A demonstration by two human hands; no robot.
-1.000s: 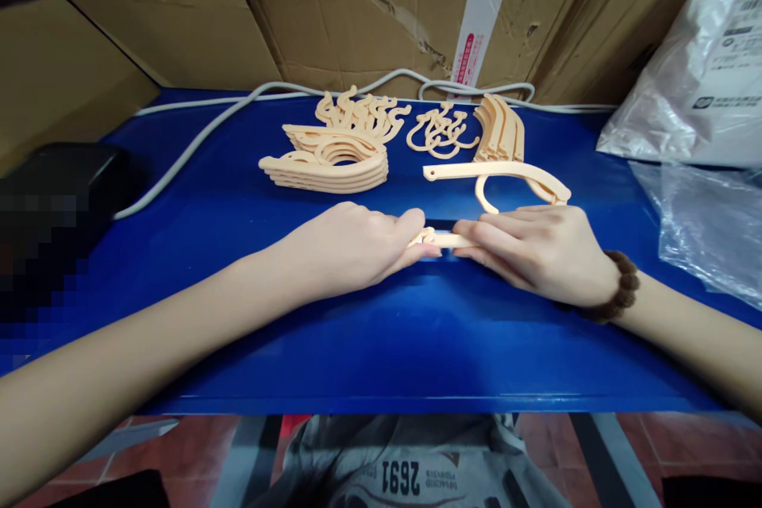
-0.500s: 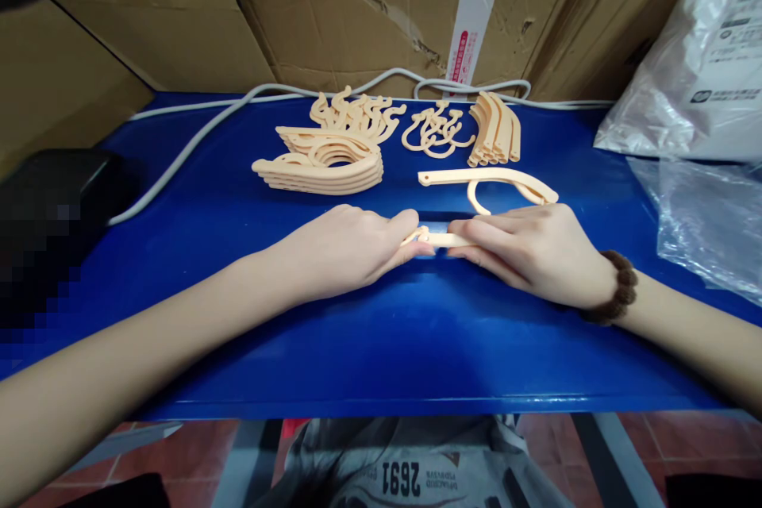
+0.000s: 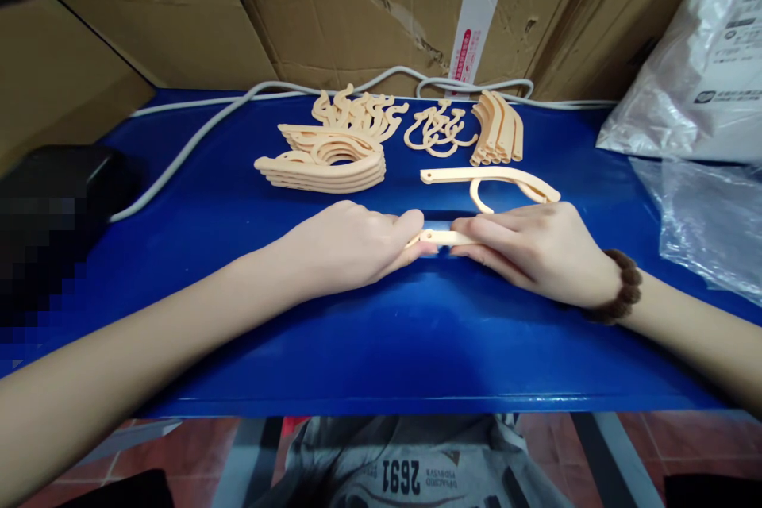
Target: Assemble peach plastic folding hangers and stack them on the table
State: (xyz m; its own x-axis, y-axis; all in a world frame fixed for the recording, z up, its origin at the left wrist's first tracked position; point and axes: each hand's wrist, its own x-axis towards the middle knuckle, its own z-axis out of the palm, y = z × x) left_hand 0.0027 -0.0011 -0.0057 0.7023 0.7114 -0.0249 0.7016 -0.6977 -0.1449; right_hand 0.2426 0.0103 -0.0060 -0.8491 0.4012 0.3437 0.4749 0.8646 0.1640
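Pinching snugly at the centre of the dial

Two hands, two pale parts, right in the middle of the blue worktop (image 3: 381, 349)! At nine o'clock the left hand (image 3: 357, 246) has its grip narrow, clamped on a small piece (image 3: 413, 241) that is mostly hidden. At three, the right hand (image 3: 536, 250) holds a flat bar (image 3: 439, 238) just as firmly, its holed end showing between the hands and seemingly touching the other part. Good form here, I'd say: both parts in one line, pressure even, close to where they meet; a sideways twist might bend them. Past the right hand, between one and two, lies a folded frame (image 3: 485, 174); spare bars (image 3: 498, 131) at one, hooks (image 3: 439, 121) at twelve, curvy parts (image 3: 363, 115) at eleven, stacked frames (image 3: 325, 175) at ten.
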